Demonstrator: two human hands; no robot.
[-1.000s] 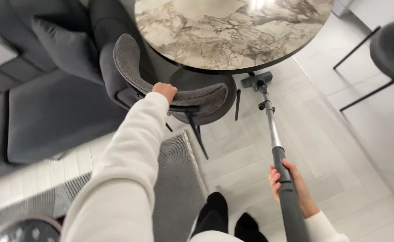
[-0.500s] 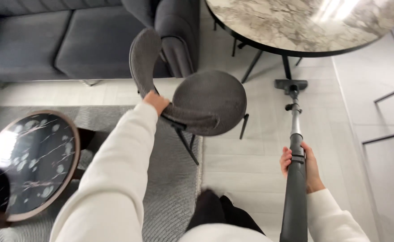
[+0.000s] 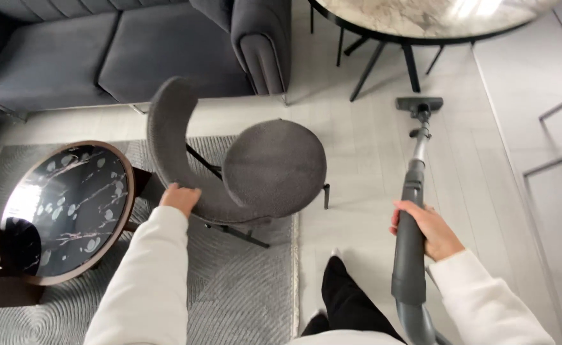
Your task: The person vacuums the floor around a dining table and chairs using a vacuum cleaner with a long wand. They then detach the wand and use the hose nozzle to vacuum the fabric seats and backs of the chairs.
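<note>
Gripping the grey chair (image 3: pixel 255 169) by its curved backrest, my left hand (image 3: pixel 180 198) is clamped on the rim; beside the chair, my right hand (image 3: pixel 426 230) is closed around the vacuum wand (image 3: pixel 410 243). The chair, straddling the rug's (image 3: pixel 243 294) edge, seems light, stiff and softly upholstered.

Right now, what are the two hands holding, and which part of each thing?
The left hand grips the grey chair by the lower edge of its curved backrest. The right hand holds the vacuum cleaner by its dark tube, partway up.
</note>
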